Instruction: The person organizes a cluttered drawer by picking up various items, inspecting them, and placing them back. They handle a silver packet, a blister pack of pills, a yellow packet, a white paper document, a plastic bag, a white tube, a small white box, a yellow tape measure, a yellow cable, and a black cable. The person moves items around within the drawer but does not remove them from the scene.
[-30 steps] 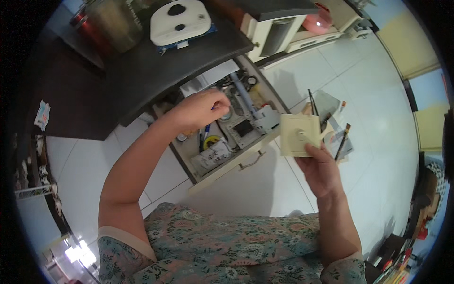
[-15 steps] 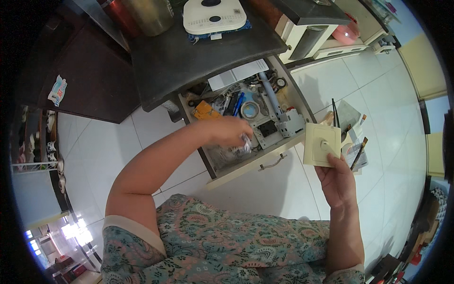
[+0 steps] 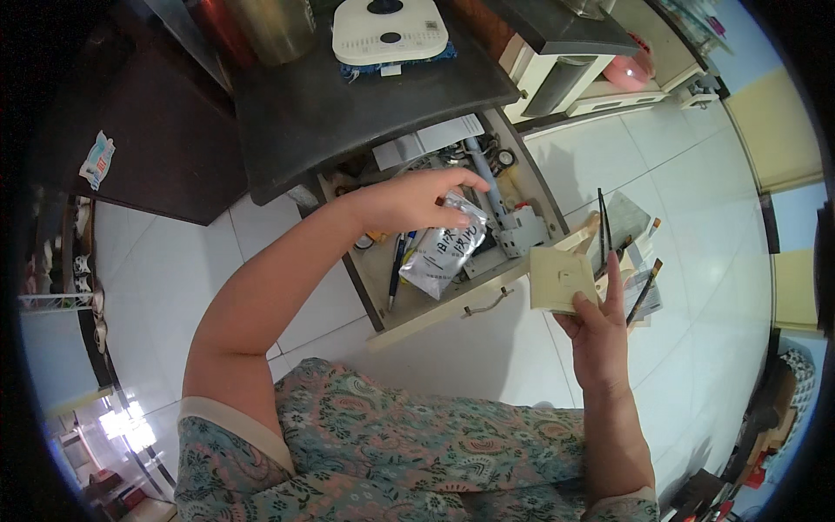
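My left hand (image 3: 404, 202) is over the open drawer (image 3: 439, 317), its thumb on a silver foil packet (image 3: 446, 250) with dark markings. The index finger stretches away from the thumb, and the other fingers are hidden; the packet's top end runs in under the hand. My right hand (image 3: 597, 339) holds a cream square wall plate (image 3: 561, 278), looking like a switch or socket cover, right of the drawer front. The thumb presses its lower edge, while the index finger points up free. A dark pen (image 3: 396, 271) lies in the drawer left of the packet.
In the drawer are a grey tube (image 3: 487, 178), a white bracket (image 3: 524, 231) and a folded paper (image 3: 426, 143). The dark tabletop (image 3: 374, 113) overhangs its back. Brushes (image 3: 645, 294) and papers lie on the tiled floor at right. A white robot cleaner (image 3: 390, 39) sits above.
My left hand has moved up slightly, and the silver packet now shows flat side up farther right, uncovering a pen. The wall plate has shifted left and tilted; my right index finger has straightened.
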